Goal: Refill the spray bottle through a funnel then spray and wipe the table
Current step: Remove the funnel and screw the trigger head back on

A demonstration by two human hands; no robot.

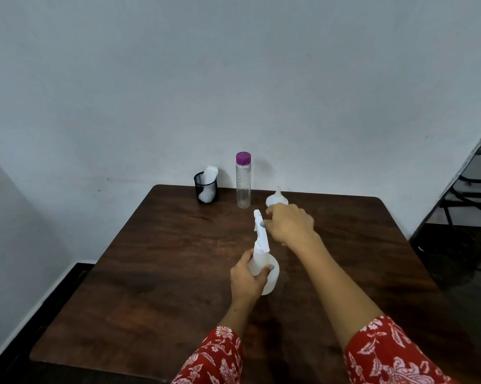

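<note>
**Fingers steadying and opening the spray bottle**

Fingers [268, 268] of the left hand [246, 278] curl round the spray bottle [264, 270], bracing its translucent white body upright on the table [150, 273], probably so the head can be unscrewed. Right hand [287, 223] pinches the trigger head [260, 228], fingertips closed on it. Beyond the bottle stand a funnel [276, 199], a purple-capped clear bottle [243, 180] and a mesh cup [206, 189].

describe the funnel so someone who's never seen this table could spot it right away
Start at the dark wooden table and look to its far edge by the wall. Right of the tall clear bottle with the purple cap, just beyond the right hand, sits the funnel. Unlike its neighbours it is a small translucent white dome resting wide mouth down, its narrow spout pointing up.
</note>
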